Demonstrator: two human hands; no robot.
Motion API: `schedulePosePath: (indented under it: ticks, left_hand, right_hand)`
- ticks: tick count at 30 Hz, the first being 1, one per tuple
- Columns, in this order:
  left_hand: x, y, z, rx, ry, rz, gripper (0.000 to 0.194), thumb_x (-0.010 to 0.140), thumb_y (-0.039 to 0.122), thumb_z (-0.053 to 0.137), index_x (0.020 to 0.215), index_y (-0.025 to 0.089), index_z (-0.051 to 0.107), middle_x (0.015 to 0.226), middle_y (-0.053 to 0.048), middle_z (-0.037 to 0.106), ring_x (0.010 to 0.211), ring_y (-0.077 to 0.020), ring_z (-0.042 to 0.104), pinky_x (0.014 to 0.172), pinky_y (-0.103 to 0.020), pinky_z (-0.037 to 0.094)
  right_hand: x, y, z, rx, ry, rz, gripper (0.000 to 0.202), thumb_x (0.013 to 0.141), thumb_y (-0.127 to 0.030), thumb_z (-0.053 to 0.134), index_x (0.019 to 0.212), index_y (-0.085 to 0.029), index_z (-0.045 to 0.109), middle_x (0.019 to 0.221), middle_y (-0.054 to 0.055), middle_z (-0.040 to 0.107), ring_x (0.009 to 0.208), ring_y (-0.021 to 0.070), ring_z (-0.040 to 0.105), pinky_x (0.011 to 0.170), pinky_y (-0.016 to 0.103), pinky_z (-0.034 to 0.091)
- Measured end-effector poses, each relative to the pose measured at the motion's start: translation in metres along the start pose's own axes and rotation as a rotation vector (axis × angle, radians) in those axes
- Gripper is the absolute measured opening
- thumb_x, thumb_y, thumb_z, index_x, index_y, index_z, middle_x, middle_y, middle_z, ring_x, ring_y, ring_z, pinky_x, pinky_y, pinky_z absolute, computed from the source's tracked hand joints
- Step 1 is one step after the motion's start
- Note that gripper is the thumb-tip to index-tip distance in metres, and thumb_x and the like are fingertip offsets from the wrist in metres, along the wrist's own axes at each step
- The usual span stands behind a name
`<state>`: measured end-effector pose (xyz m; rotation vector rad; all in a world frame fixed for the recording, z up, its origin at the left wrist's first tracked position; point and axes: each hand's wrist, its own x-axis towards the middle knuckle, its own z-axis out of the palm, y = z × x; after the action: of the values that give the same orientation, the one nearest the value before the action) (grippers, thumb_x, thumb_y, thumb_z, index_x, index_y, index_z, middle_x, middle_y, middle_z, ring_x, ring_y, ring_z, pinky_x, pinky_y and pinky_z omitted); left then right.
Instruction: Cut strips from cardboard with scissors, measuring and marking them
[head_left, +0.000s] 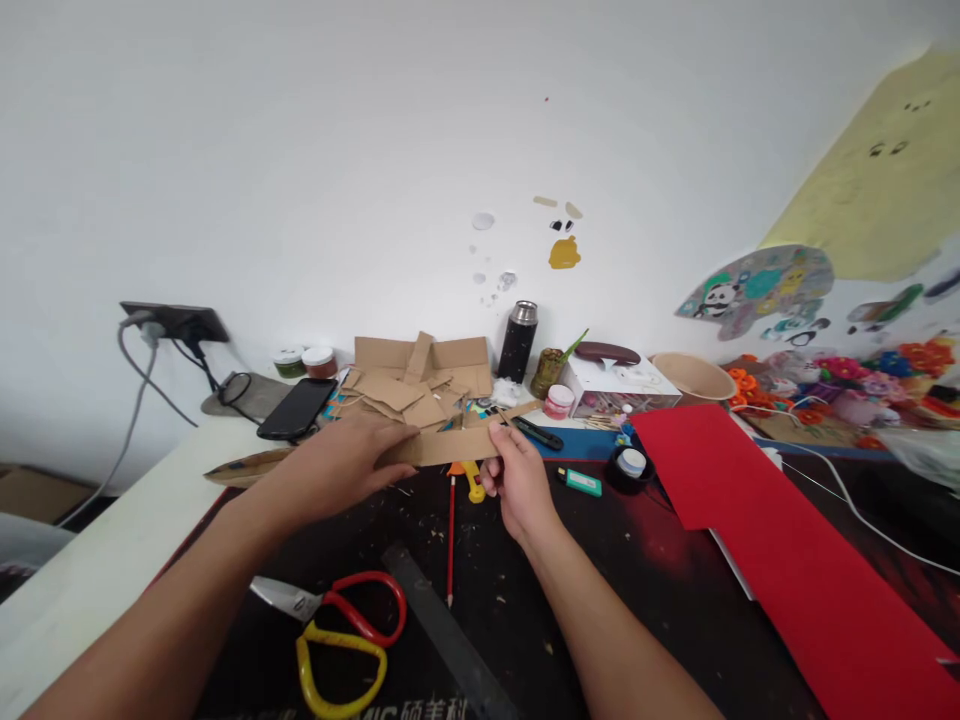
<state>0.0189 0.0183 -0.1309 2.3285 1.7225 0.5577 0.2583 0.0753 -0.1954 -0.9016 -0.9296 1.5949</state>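
A narrow strip of brown cardboard [454, 446] stretches level between my two hands above the dark mat. My left hand [349, 462] grips its left end, thumb below and fingers above. At the other end, my right hand [519, 478] pinches the strip between thumb and fingers. Just under the strip lie a yellow-handled tool [474, 484], partly covered, and a red pencil [451, 540]. Closer to me are scissors [367, 640] with one red and one yellow handle, beside a dark flat ruler-like bar [442, 625].
Cardboard scraps [405, 395] pile up behind my hands, near a black thermos [518, 342] and a box cutter [538, 433]. A phone [295, 408] lies at left. Red sheet [780, 560] covers the right side, past a green-and-white small block [581, 482].
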Motion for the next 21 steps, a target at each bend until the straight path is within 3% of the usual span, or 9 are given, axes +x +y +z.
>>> schedulePosePath:
  ticks: [7, 12, 15, 21]
  left_hand:
    - [0.002, 0.011, 0.012, -0.023, 0.02, -0.026, 0.039, 0.094, 0.045, 0.073, 0.128, 0.028, 0.082, 0.122, -0.016, 0.085, 0.11, -0.0403, 0.078, 0.096, -0.049, 0.057]
    - [0.005, 0.024, 0.021, 0.014, -0.043, 0.0, 0.041, 0.095, 0.04, 0.07, 0.132, 0.026, 0.08, 0.124, -0.017, 0.084, 0.114, -0.0402, 0.078, 0.098, -0.047, 0.057]
    - [0.005, 0.021, 0.023, 0.063, -0.01, -0.007, 0.049, 0.092, 0.045, 0.074, 0.136, 0.024, 0.078, 0.125, -0.02, 0.083, 0.115, -0.0429, 0.077, 0.099, -0.05, 0.056]
    - [0.005, 0.011, 0.021, 0.08, 0.036, -0.01, 0.036, 0.09, 0.044, 0.074, 0.12, 0.026, 0.084, 0.108, -0.018, 0.085, 0.101, -0.043, 0.079, 0.09, -0.05, 0.057]
  right_hand:
    - [-0.013, 0.011, 0.012, -0.031, -0.14, 0.104, 0.066, 0.075, -0.081, 0.083, 0.069, -0.02, 0.058, 0.05, -0.004, 0.056, 0.036, 0.009, 0.047, 0.035, 0.021, 0.028]
    - [-0.016, 0.02, 0.015, -0.073, -0.123, 0.117, 0.066, 0.08, -0.078, 0.078, 0.057, -0.02, 0.056, 0.046, -0.001, 0.054, 0.036, 0.0086, 0.044, 0.037, 0.022, 0.027]
    - [-0.015, 0.017, 0.014, -0.06, -0.1, 0.129, 0.065, 0.081, -0.076, 0.078, 0.057, -0.02, 0.057, 0.046, -0.002, 0.053, 0.036, 0.0084, 0.042, 0.037, 0.022, 0.027]
    - [-0.016, 0.011, 0.015, 0.003, -0.098, 0.18, 0.061, 0.075, -0.074, 0.083, 0.064, -0.019, 0.061, 0.049, -0.003, 0.055, 0.036, 0.0087, 0.045, 0.037, 0.022, 0.026]
